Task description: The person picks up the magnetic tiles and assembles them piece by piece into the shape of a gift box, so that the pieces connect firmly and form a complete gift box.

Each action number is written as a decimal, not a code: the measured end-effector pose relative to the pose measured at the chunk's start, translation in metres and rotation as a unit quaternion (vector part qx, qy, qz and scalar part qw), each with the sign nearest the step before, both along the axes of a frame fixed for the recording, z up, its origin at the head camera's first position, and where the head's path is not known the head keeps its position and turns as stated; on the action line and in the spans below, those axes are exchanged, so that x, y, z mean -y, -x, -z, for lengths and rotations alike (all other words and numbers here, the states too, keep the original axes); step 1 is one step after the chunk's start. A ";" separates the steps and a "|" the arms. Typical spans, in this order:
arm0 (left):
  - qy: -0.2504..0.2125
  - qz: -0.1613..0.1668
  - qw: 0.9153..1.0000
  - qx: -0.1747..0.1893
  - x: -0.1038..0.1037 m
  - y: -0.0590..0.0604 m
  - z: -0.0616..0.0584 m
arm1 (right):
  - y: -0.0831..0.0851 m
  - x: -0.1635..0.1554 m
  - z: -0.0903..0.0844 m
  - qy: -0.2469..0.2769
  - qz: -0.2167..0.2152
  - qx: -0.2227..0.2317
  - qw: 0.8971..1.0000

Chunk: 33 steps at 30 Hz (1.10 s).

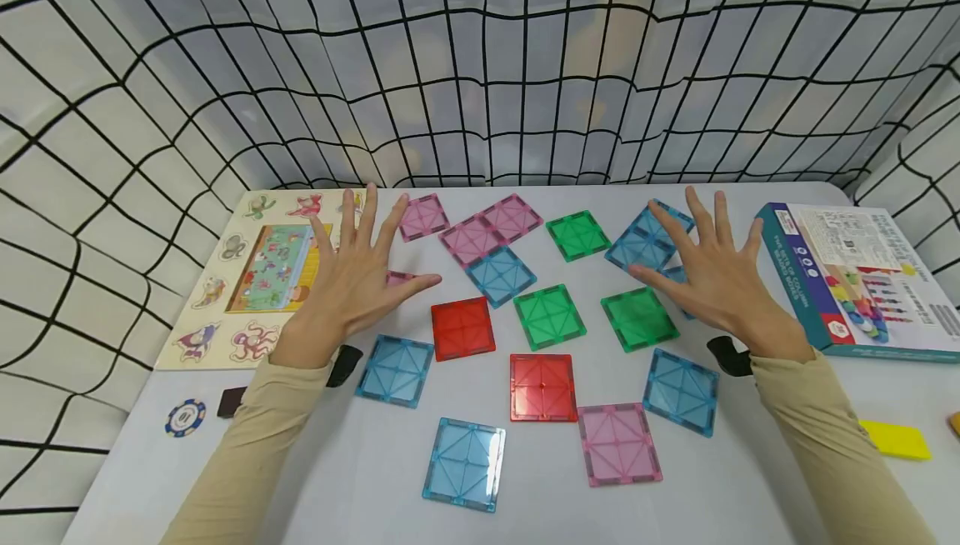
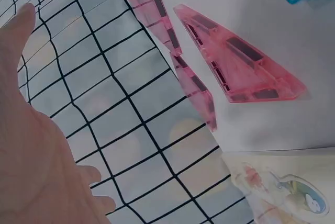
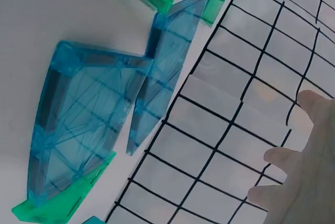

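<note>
Both hands are raised over the table with fingers spread, holding nothing. My left hand (image 1: 351, 282) is above the right part of a wooden picture puzzle; a pink tile (image 1: 399, 278) is partly hidden behind its thumb. In the left wrist view, a pink triangular tile (image 2: 246, 67) lies beyond the thumb side. My right hand (image 1: 716, 282) hovers beside a blue windowed tile (image 1: 643, 237), covering part of another blue tile (image 1: 678, 274). Translucent magnetic tiles lie scattered between the hands: red (image 1: 462, 328), green (image 1: 550, 317), pink (image 1: 619, 444) and blue (image 1: 464, 463).
The puzzle board (image 1: 198, 295) lies at the left, with a poker chip (image 1: 185, 417) and a dark small block (image 1: 231, 402) nearer. A boxed set (image 1: 885, 278) sits at the right, a yellow block (image 1: 896, 440) below it. Black netting (image 1: 525, 78) surrounds the table's back and sides.
</note>
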State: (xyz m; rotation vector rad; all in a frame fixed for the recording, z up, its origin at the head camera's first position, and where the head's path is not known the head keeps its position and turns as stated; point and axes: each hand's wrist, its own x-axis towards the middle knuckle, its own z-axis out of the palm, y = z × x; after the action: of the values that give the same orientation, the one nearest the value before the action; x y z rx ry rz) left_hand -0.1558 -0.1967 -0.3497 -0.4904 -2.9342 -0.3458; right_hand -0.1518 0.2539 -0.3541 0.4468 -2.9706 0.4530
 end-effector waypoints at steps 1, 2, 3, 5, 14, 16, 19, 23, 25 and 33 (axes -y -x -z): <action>-0.001 0.003 1.000 0.000 -0.001 0.000 -0.001 | -0.001 0.001 -0.001 -0.001 -0.002 0.001 1.000; -0.003 0.008 1.000 0.000 -0.002 -0.001 -0.003 | -0.002 0.003 -0.002 -0.001 -0.006 0.002 1.000; -0.008 0.015 1.000 0.002 -0.003 -0.003 -0.005 | -0.004 0.005 -0.003 -0.002 -0.013 0.000 1.000; -0.023 0.036 0.999 0.006 -0.007 -0.009 -0.010 | -0.007 0.013 -0.007 -0.006 -0.030 -0.002 1.000; -0.039 0.174 0.981 0.074 -0.033 -0.054 -0.021 | -0.027 0.067 -0.017 -0.043 -0.175 0.035 0.983; -0.030 0.195 0.975 0.106 -0.037 -0.063 -0.016 | -0.033 0.079 -0.013 -0.049 -0.215 0.060 0.974; -0.011 0.211 0.964 0.162 -0.041 -0.076 -0.004 | -0.040 0.096 -0.005 -0.058 -0.260 0.104 0.958; 0.022 0.214 0.953 0.213 -0.044 -0.090 0.012 | -0.047 0.111 0.008 -0.075 -0.266 0.155 0.948; 0.033 0.215 0.950 0.222 -0.044 -0.094 0.018 | -0.050 0.114 0.012 -0.082 -0.260 0.172 0.947; 0.041 0.218 0.950 0.220 -0.048 -0.096 0.026 | -0.052 0.113 0.021 -0.067 -0.265 0.179 0.945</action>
State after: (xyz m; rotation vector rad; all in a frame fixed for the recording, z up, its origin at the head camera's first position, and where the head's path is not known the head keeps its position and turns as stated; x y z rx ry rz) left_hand -0.0597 -0.1490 -0.3755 -1.2295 -3.2466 -0.4292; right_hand -0.0998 0.1411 -0.3749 1.3272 -3.2059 0.4090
